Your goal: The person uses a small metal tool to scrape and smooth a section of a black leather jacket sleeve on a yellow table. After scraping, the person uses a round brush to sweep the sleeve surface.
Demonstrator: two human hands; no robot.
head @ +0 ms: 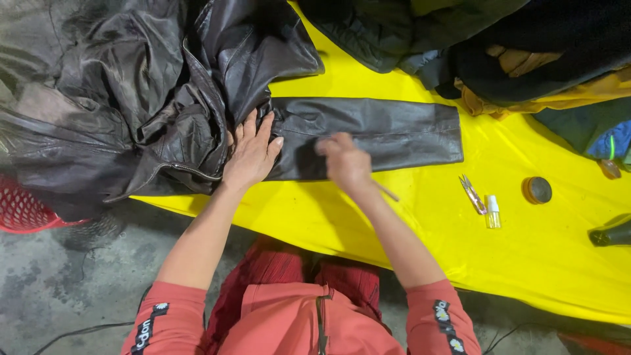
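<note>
On top of a bright yellow cloth (407,217), a dark leather jacket (151,98) is lying in a crumpled heap, and one sleeve (388,131) is stretching out flat to the right. Seen from the head camera looking down, the left hand (253,154) is pressing flat on the jacket right where the sleeve is joining the body, with its fingers spread wide and holding nothing. The right hand (345,164) is sitting just beside it, on the lower edge of the sleeve, and it is blurry. Its fingers are looking curled, and a thin pale stick (388,192) is poking out from under it, so it is seeming to grip that stick, though the blur is making it hard to be sure. Most of the sleeve is reaching away to the right of both hands, and the big bunched part of the jacket is lying to the left of them. Farther right on the cloth, well apart from the hands, small snips (472,194) are lying next to a little clear bottle (492,212), and a round tin (537,190) is sitting near them. More dark and mustard clothes (526,59) are piling up at the far right side. Part of a red basket (23,210) is showing at the left edge, on the grey floor (72,289).
</note>
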